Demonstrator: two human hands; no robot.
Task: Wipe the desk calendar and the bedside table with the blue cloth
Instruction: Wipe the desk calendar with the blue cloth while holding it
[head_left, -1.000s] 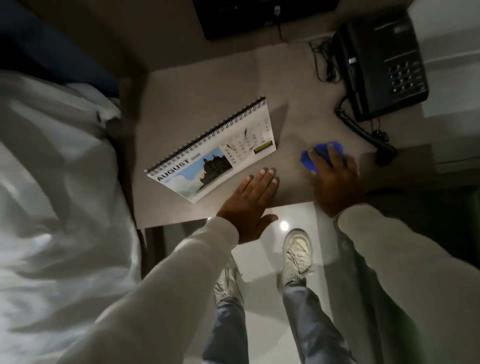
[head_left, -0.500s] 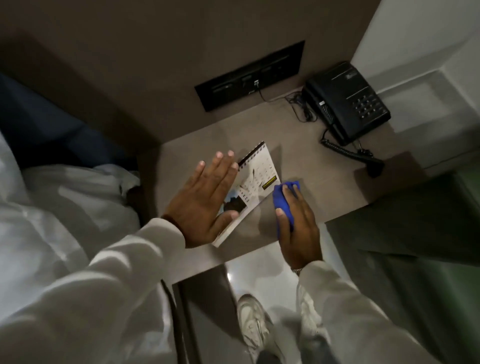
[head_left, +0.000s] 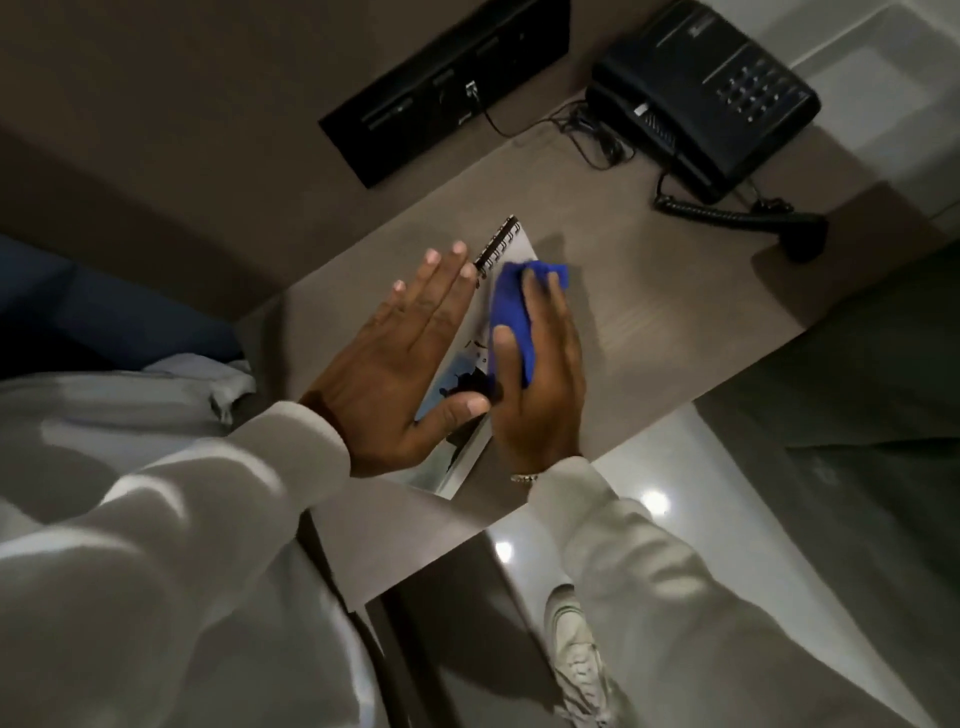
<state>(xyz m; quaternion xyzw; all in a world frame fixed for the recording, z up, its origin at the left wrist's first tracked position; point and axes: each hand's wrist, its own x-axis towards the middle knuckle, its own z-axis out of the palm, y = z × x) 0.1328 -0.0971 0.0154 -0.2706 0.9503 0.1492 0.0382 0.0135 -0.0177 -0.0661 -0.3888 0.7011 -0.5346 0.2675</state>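
The spiral-bound desk calendar (head_left: 470, 332) lies on the brown bedside table (head_left: 675, 332), mostly covered by my hands. My left hand (head_left: 400, 374) rests flat on its left half, fingers spread and straight, thumb on the picture. My right hand (head_left: 540, 384) presses the folded blue cloth (head_left: 511, 312) onto the calendar's right half; the cloth's top edge pokes out past my fingertips. Only the spiral corner and a lower strip of the calendar show.
A black telephone (head_left: 701, 98) with a coiled cord (head_left: 727, 213) sits at the table's far right. A black socket panel (head_left: 447, 83) is on the wall behind. White bedding (head_left: 104, 415) lies to the left. Shiny floor and my shoe (head_left: 571, 649) are below the table's front edge.
My right hand slid the blue cloth left, from the bare table onto the calendar. My left hand moved from the table's front edge onto the calendar's left half. The camera view shifted.
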